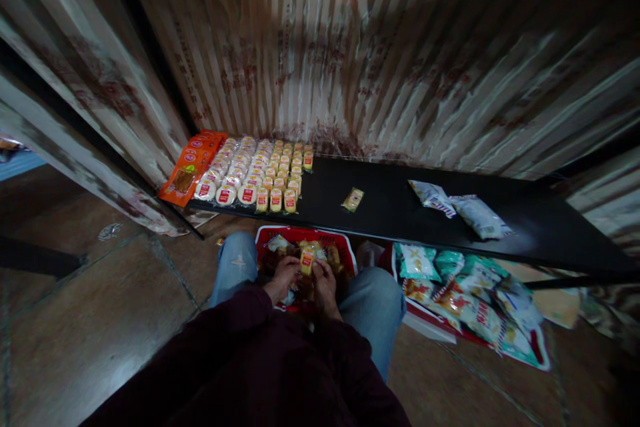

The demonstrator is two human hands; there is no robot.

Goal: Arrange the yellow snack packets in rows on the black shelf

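Over the red basket (349, 240) between my knees, my left hand (286, 273) and my right hand (325, 282) pinch a small wrapped cake (307, 261) with a red and yellow label from both sides. More wrapped snacks lie in the basket below, partly hidden by my hands. On the black shelf (325, 197) in front stand rows of similar small yellow cakes (276, 199). Left of them are rows of round white packaged cakes (226, 195), then orange snack bags (193, 167) at the shelf's left end.
A single wrapped snack (353, 199) lies mid-shelf, with two white and blue bags (480, 217) farther right. Below the shelf's right part, another basket (543, 350) holds several green and white snack bags. Patterned curtain (320, 47) hangs behind; a shelf post (145, 33) rises at left.
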